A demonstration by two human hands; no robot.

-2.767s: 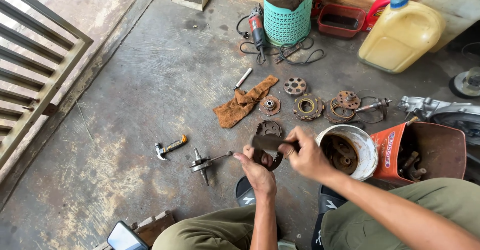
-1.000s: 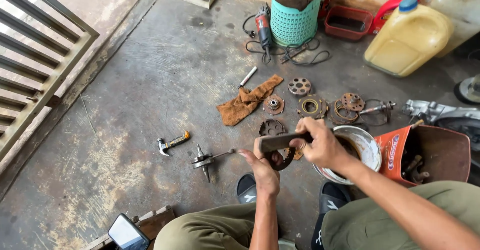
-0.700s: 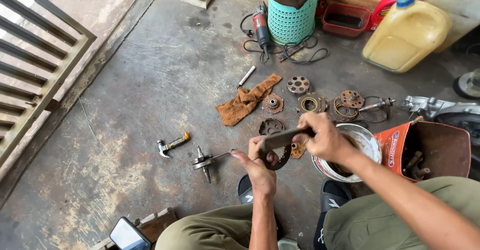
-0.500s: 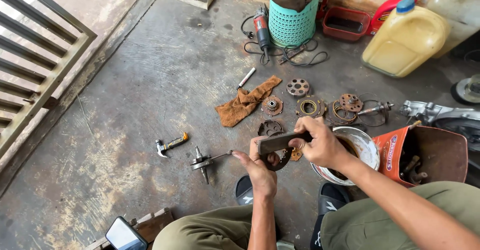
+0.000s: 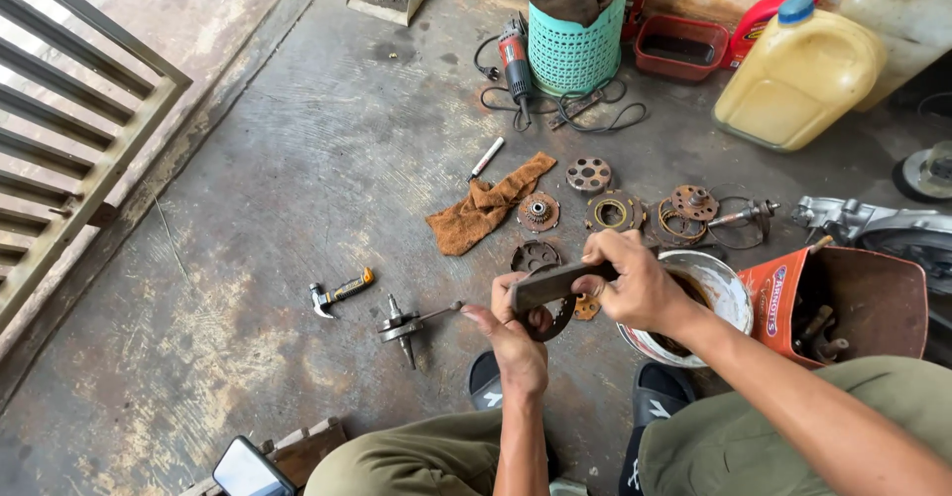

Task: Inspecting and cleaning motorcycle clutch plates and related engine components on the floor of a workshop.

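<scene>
At lower centre of the frame, the left hand pinches a dark, rusty toothed metal disc. The right hand is wrapped tight around a flat grey metal bar, laid across the disc, beside a white plastic bucket.

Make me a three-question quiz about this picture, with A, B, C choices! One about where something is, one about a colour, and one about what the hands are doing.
1. Where does the small hammer lie?
A. inside the white bucket
B. on the concrete floor, left of the hands
C. on top of the basket

2. What colour is the basket at the top?
A. teal
B. black
C. pink

3. What is the right hand doing?
A. resting flat on the floor
B. gripping a flat metal bar
C. holding the brown rag

Answers:
1. B: the hammer lies on the bare floor, left of the crank part and both hands.
2. A: its mesh wall is teal, with a dark cloth stuffed in the top.
3. B: its fingers close round the flat metal bar, laid across the round rusty part in the left hand.
</scene>
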